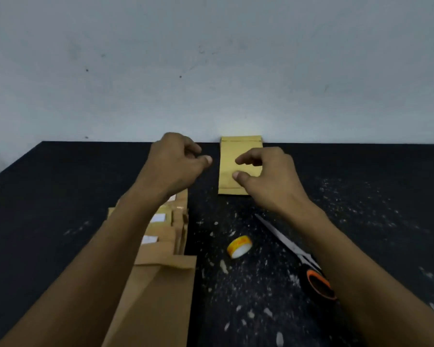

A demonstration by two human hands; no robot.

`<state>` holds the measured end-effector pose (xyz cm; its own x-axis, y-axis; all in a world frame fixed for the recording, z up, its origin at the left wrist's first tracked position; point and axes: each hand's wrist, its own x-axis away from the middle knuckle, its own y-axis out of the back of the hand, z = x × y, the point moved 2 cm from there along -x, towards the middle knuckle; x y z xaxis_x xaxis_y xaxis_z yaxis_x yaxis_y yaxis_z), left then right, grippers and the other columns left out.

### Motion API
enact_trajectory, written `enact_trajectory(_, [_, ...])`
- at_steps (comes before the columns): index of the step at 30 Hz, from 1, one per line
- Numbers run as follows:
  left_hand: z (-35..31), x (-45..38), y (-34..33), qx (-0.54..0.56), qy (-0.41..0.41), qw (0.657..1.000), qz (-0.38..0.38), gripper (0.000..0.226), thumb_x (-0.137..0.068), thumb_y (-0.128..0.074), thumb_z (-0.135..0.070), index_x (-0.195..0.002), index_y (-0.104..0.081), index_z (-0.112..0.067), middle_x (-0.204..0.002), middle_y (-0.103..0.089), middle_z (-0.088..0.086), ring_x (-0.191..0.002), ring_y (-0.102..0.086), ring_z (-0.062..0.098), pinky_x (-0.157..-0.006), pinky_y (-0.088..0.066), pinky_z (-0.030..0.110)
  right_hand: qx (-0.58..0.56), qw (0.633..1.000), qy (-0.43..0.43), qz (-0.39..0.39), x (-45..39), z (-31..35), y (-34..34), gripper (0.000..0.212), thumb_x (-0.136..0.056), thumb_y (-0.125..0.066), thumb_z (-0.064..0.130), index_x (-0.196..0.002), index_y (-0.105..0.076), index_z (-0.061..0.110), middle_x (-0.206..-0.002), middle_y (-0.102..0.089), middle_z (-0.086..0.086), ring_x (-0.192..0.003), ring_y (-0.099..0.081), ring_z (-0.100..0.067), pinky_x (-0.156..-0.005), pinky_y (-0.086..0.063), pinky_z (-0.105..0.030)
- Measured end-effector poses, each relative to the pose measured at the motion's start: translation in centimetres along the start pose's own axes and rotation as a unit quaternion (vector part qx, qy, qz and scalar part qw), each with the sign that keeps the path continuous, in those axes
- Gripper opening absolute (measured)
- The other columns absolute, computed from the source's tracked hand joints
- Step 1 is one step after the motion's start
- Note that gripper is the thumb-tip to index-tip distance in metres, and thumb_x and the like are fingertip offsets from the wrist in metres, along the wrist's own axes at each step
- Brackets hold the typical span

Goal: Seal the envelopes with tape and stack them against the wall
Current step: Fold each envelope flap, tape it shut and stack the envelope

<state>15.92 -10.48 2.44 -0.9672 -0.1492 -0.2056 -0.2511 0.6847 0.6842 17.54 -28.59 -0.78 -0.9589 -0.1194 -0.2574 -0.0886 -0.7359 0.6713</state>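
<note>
a dark table (pixel 60 196) runs away to a pale wall (pixel 211 71), its surface flecked with white specks and scraps on the right half; at the far edge, in the middle, a small yellow-brown envelope (pixel 229 156) lies flat with its far end touching the foot of the wall; the right hand (pixel 268 176) hovers at the right side of this envelope, covering its right edge, with the forefinger and thumb curled toward each other but apart, nothing pinched between them; whether the fingertips touch the paper i cannot tell; the left hand (pixel 178 159) is just left of the envelope, apart from it, its fingers loosely curled and its thumb pointing right, holding nothing; under the left forearm, on the left of centre, a pile of brown envelopes (pixel 171 236) lies in an overlapping row running from near to far, some with small white labels showing, and the nearest envelope (pixel 161 296) is the largest, its flap at its far end; a roll of tape (pixel 239 246), yellow-orange with a white core, stands tilted on the table to the right of the pile, well nearer than the envelope by the wall; right of the roll lie scissors (pixel 286 244), blades pointing far and left, the black and orange handle near, partly hidden by the right forearm.
</note>
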Motion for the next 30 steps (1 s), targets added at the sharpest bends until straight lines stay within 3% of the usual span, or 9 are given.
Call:
enact_trajectory(5, [0.9, 6.8, 4.9, -0.027, 0.006, 1.0, -0.001, 0.017, -0.086, -0.074, -0.03, -0.097, -0.07, -0.019, -0.083, -0.068, -0.003, -0.076, -0.063, 0.006, -0.062, -0.045, 0.017, -0.025, 0.998, 0.054, 0.031, 6.9, 4.5, -0.4, 0.015, -0.088, -0.075, 0.025, -0.102, -0.076, 0.022, -0.099, -0.072, 0.009, -0.092, -0.064, -0.003, -0.078, -0.051, -0.016])
enact_trajectory(8, [2.5, 9.8, 6.6, -0.076, 0.025, 0.995, 0.055, 0.016, -0.087, -0.073, -0.03, -0.101, -0.068, -0.024, -0.088, -0.065, -0.008, -0.079, -0.061, 0.004, -0.061, -0.039, 0.016, -0.039, 0.996, 0.04, 0.076, 9.9, 5.5, -1.7, 0.008, -0.092, -0.069, 0.03, -0.094, -0.076, 0.025, -0.088, -0.072, 0.009, -0.082, -0.065, -0.004, -0.077, -0.058, -0.029])
enact_trajectory(12, [5.4, 11.3, 6.7, -0.15, 0.072, 0.98, 0.111, 0.022, -0.089, -0.072, -0.022, -0.11, -0.071, -0.021, -0.095, -0.061, -0.007, -0.085, -0.058, 0.007, -0.065, -0.039, 0.015, 0.023, 0.992, -0.023, 0.119, 11.3, 4.9, -4.3, 0.023, -0.097, -0.056, 0.046, -0.098, -0.068, 0.026, -0.095, -0.065, -0.003, -0.089, -0.061, -0.02, -0.08, -0.056, -0.04])
enact_trajectory(15, [6.6, 12.1, 6.4, -0.165, 0.099, 0.974, 0.123, 0.027, -0.083, -0.078, -0.019, -0.107, -0.069, -0.026, -0.097, -0.059, -0.005, -0.085, -0.057, 0.009, -0.065, -0.04, 0.018, -0.001, 0.986, -0.078, 0.147, 11.9, 4.7, -5.2, 0.027, -0.091, -0.066, 0.044, -0.113, -0.064, 0.029, -0.107, -0.063, -0.002, -0.106, -0.055, -0.019, -0.09, -0.053, -0.041])
enact_trajectory(18, [6.8, 12.7, 6.1, -0.156, 0.097, 0.975, 0.125, 0.028, -0.081, -0.08, -0.017, -0.105, -0.069, -0.026, -0.092, -0.059, -0.005, -0.081, -0.058, 0.008, -0.062, -0.041, 0.016, -0.079, 0.983, -0.107, 0.13, 12.5, 4.7, -5.4, 0.028, -0.081, -0.08, 0.024, -0.107, -0.068, 0.026, -0.087, -0.07, 0.0, -0.093, -0.065, -0.019, -0.083, -0.058, -0.042])
enact_trajectory(22, [6.4, 13.1, 6.1, -0.131, 0.093, 0.979, 0.123, 0.025, -0.078, -0.083, -0.021, -0.098, -0.07, -0.028, -0.092, -0.059, -0.002, -0.082, -0.058, 0.012, -0.063, -0.042, 0.02, -0.247, 0.953, -0.144, 0.1, 13.1, 4.6, -4.3, 0.024, -0.08, -0.076, -0.001, -0.095, -0.071, 0.017, -0.067, -0.067, -0.003, -0.066, -0.065, -0.017, -0.071, -0.06, -0.043])
enact_trajectory(26, [4.8, 13.6, 6.2, -0.024, 0.064, 0.991, 0.119, 0.01, -0.08, -0.082, -0.017, -0.077, -0.075, -0.023, -0.082, -0.069, -0.005, -0.074, -0.06, 0.008, -0.062, -0.043, 0.021, -0.357, 0.916, -0.174, 0.051, 13.5, 4.0, -1.8, 0.028, -0.087, -0.068, -0.005, -0.103, -0.07, 0.017, -0.072, -0.067, -0.003, -0.068, -0.063, -0.009, -0.063, -0.05, -0.023])
enact_trajectory(30, [2.3, 14.3, 4.5, 0.073, 0.051, 0.981, 0.171, 0.006, -0.084, -0.075, -0.006, -0.084, -0.072, -0.01, -0.072, -0.073, 0.009, -0.061, -0.062, 0.011, -0.051, -0.045, 0.019, -0.329, 0.93, -0.161, 0.011, 14.5, 2.5, 1.4, 0.03, -0.087, -0.07, -0.002, -0.104, -0.07, 0.023, -0.067, -0.067, 0.003, -0.069, -0.063, -0.004, -0.07, -0.048, -0.024])
